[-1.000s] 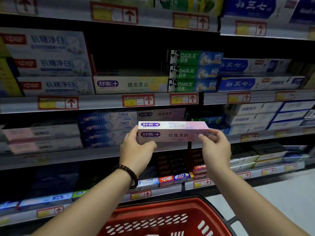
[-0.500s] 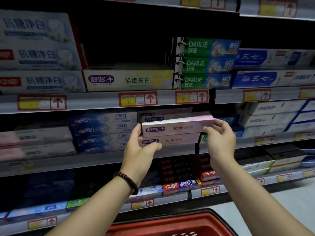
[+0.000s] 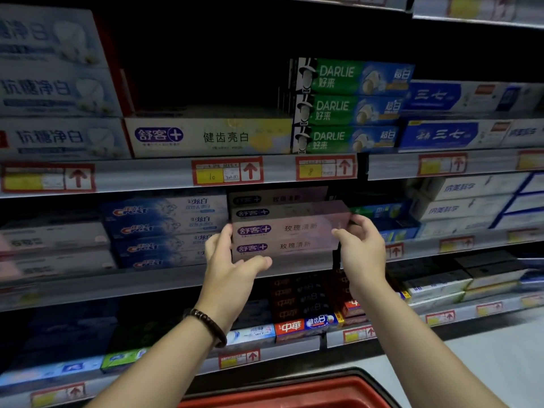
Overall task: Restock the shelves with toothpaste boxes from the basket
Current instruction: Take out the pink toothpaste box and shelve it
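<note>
I have pushed the pink toothpaste box (image 3: 290,228) toward 12 o'clock, out of the open and onto the matching box (image 3: 282,247) on the shelf, my left hand (image 3: 232,269) and right hand (image 3: 363,248) following it in, while the red basket (image 3: 294,390) has slipped to 6 o'clock.
</note>
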`<state>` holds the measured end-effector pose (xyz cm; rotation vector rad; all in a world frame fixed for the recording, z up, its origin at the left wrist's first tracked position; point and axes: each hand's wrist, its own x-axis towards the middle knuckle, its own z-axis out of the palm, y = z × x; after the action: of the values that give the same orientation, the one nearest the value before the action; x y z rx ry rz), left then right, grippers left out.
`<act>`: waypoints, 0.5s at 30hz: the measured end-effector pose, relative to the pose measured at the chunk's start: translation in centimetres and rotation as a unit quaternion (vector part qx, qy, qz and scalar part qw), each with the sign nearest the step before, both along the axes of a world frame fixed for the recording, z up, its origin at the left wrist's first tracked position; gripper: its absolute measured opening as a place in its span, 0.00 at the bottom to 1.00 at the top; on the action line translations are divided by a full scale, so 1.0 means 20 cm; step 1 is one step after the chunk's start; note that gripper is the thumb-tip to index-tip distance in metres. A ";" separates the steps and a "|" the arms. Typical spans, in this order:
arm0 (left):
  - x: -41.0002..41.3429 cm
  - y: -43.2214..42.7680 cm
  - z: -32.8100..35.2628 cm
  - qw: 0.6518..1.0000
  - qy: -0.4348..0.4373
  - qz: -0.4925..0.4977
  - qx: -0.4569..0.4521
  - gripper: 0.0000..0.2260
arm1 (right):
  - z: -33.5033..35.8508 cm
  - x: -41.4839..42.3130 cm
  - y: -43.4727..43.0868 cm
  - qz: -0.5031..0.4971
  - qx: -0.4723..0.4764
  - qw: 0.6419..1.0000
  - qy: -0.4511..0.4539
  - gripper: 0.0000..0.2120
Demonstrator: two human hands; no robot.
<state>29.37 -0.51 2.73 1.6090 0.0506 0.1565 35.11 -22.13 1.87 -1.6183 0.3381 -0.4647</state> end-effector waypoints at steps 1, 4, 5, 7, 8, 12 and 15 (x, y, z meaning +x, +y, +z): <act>0.00 0.00 0.00 1.000 0.001 -0.001 -0.002 0.37 | 0.00 0.00 0.01 -0.002 -0.013 1.000 0.004 0.20; 0.00 0.00 0.01 1.000 0.000 -0.002 -0.001 0.37 | -0.01 -0.01 0.03 0.000 -0.050 0.999 0.008 0.26; -0.01 0.00 0.01 1.000 -0.001 -0.002 -0.002 0.36 | -0.02 -0.01 0.03 0.002 -0.058 0.998 0.009 0.27; -0.02 0.00 0.02 1.000 -0.002 0.000 -0.008 0.41 | -0.01 -0.01 0.03 0.006 -0.083 0.996 0.016 0.29; -0.02 -0.01 0.01 1.000 0.002 0.005 -0.013 0.43 | 0.00 -0.02 0.03 0.006 -0.098 0.995 0.019 0.29; -0.05 -0.07 0.00 1.000 -0.019 0.017 0.015 0.37 | 0.00 -0.07 0.05 -0.034 -0.167 0.985 -0.002 0.23; -0.07 -0.10 -0.02 0.999 -0.018 -0.014 0.044 0.35 | -0.03 -0.10 0.09 -0.018 -0.219 0.975 -0.032 0.18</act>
<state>28.05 -2.60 2.40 1.6927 -0.0066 0.1680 33.14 -20.34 1.35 -2.0222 0.2239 -0.6503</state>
